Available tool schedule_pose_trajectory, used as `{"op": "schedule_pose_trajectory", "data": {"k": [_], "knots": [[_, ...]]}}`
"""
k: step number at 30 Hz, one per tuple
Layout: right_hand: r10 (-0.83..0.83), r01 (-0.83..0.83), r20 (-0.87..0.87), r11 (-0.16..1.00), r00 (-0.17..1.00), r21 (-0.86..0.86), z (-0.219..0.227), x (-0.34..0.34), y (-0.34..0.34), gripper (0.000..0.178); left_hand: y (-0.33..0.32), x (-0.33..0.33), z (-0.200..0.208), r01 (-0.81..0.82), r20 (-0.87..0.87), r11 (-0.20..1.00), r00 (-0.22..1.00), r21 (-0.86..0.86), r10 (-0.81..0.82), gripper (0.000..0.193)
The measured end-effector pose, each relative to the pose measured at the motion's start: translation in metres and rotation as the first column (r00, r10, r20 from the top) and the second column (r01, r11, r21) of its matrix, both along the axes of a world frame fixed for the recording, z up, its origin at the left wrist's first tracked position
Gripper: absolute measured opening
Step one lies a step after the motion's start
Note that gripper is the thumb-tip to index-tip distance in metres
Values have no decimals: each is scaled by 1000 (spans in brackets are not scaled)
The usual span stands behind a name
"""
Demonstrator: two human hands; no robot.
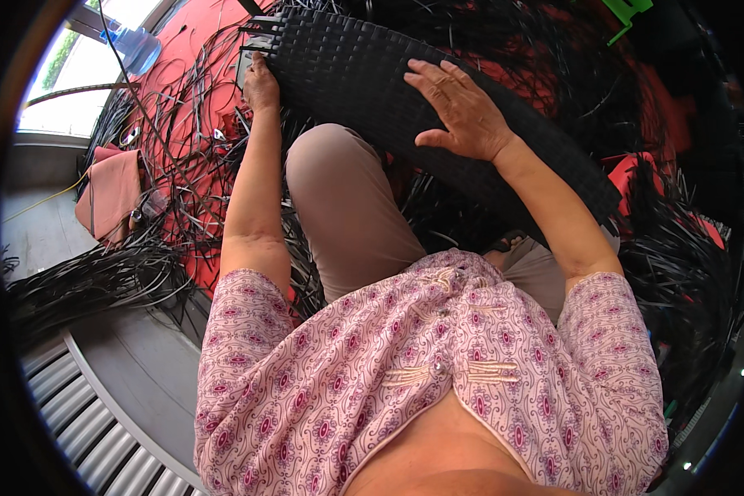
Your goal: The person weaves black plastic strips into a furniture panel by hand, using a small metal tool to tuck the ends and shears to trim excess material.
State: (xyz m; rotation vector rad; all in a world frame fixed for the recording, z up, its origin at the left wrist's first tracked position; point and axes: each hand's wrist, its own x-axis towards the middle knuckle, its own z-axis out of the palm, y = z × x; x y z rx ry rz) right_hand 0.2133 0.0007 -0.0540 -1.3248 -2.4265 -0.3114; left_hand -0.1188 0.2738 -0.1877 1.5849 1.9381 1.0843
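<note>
A long black panel (pixel 364 70) of woven flat strips lies slanted across in front of me, from the upper left down to the right, over my bent knees. My left hand (pixel 261 84) is closed on its left end, where a pale frame edge (pixel 248 58) and loose strip ends show. The tips of that hand's fingers are partly hidden. Over the middle of the weave, my right hand (pixel 463 112) is open and flat, fingers stretched out and thumb apart. Whether its palm presses on the panel I cannot tell.
Loose black strips (pixel 99 277) lie in heaps on both sides and over a red floor covering (pixel 202 50). A pinkish-brown cloth (pixel 107 194) is at the left, a clear blue bottle (pixel 134 48) beyond it. Metal rollers (pixel 99 422) are at the lower left, a green plastic piece (pixel 627 15) at the top right.
</note>
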Motion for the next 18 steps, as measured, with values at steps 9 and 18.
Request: {"op": "schedule_pose_trajectory", "data": {"k": [9, 18], "knots": [[-30, 29, -108, 1000, 994, -6, -17, -17, -10, 100, 24, -16, -26, 66, -219, 991, 975, 113, -40, 81], [155, -328, -486, 898, 860, -293, -52, -44, -100, 97, 23, -11, -22, 40, -114, 997, 993, 71, -32, 90]]}}
